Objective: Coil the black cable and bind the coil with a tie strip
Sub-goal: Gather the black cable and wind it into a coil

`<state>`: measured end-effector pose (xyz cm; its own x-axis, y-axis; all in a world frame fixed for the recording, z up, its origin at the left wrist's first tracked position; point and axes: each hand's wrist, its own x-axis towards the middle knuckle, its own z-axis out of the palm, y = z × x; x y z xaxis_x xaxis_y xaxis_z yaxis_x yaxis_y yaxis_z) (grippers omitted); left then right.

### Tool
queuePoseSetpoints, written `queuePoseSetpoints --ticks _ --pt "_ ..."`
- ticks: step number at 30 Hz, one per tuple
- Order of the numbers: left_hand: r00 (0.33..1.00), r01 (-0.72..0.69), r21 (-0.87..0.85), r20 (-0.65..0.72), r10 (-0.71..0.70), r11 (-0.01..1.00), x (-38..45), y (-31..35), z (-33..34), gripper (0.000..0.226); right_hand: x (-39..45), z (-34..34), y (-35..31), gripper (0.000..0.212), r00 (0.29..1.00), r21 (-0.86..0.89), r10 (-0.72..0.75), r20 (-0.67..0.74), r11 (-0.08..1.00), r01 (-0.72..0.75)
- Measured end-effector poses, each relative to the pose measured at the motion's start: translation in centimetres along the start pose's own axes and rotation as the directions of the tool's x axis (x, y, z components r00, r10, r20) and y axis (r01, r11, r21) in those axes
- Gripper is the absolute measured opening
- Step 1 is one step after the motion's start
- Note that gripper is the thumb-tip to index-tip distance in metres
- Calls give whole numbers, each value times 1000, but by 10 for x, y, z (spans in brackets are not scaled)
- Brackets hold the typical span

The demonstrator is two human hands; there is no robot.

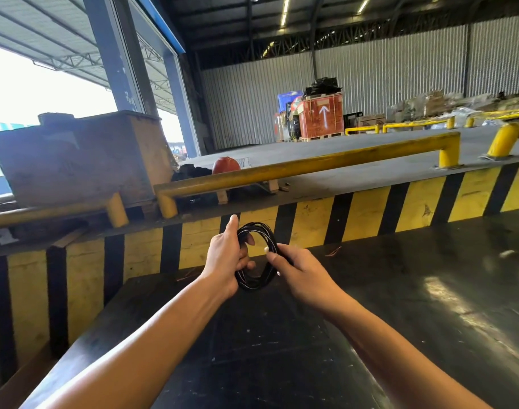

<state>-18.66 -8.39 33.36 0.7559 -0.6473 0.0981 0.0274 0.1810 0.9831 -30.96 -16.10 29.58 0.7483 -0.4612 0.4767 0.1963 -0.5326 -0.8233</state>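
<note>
The black cable (262,231) is wound into an oval coil of several loops, held upright above the dark table. My left hand (224,258) grips the coil's left side, fingers wrapped through the loop and index finger pointing up. My right hand (299,271) pinches the coil's right side between thumb and fingers. A small pale bit shows at my right fingertips against the cable; I cannot tell whether it is a tie strip.
A glossy black table (399,320) lies under my arms. Behind it runs a yellow-and-black striped wall (367,214) topped by a yellow pipe rail (311,165). An orange hard hat (225,165) and a rusty metal box (81,157) sit beyond.
</note>
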Motion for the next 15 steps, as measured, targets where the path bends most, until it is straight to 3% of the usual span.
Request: queuePoseSetpoints --ticks 5,9,12,15 --pt "981 -153 286 158 111 946 0 -1 -3 59 5 -11 6 20 997 -242 -49 -52 970 35" --pt "945 -327 516 201 260 792 -1 -4 2 57 0 -2 10 17 990 -389 -137 -40 915 111" --pt "925 -358 569 109 363 741 -1 -13 5 57 -9 9 12 15 988 -314 -123 -95 945 88" --pt "931 -322 427 -16 364 845 0 -20 4 45 -21 25 17 17 972 -149 -90 -217 987 58"
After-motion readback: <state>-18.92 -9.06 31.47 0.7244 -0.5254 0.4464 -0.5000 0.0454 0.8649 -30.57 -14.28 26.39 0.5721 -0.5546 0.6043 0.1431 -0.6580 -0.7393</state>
